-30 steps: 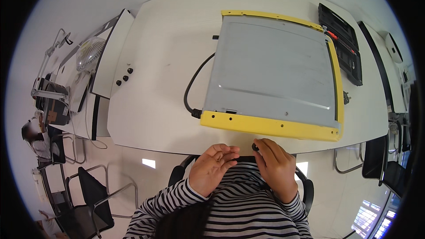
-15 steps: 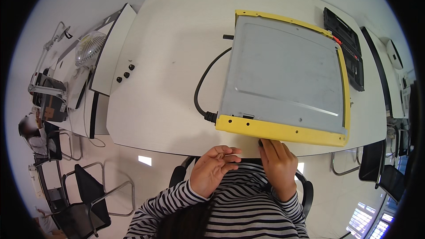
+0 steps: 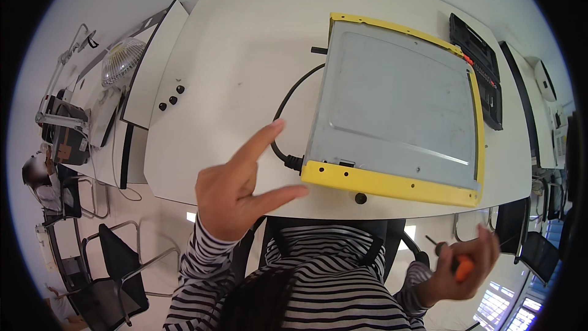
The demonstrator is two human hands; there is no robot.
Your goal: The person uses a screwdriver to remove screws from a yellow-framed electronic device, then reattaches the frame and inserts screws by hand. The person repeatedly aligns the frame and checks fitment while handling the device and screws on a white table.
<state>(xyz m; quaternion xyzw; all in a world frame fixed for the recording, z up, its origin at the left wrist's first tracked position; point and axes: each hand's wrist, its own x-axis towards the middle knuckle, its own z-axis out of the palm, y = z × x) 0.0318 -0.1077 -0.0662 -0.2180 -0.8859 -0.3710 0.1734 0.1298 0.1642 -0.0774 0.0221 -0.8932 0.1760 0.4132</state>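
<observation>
A grey metal case with yellow edge panels (image 3: 392, 104) lies on the white table. My left hand (image 3: 236, 184) is over the table's front edge, left of the case, thumb and forefinger spread wide with nothing between them. Off to the right, past the table's front edge, my right hand (image 3: 462, 263) is closed around an orange-and-black screwdriver (image 3: 463, 267), its thin shaft pointing up and left. A small round black knob-like piece (image 3: 361, 198) rests just in front of the yellow panel. A black cable (image 3: 277, 124) curves out from the case's left side.
An opened black tool case (image 3: 484, 67) stands at the far right of the table (image 3: 245, 30). Three small black pieces (image 3: 173, 100) lie at the left. A desk fan (image 3: 122, 63) is on the neighbouring table, with a chair (image 3: 122, 270) on the floor and a person (image 3: 46, 187) beyond.
My left hand moved up and left and spread its fingers. My right hand left the front of the case and moved right; a screwdriver now shows in it. The round black piece is now uncovered.
</observation>
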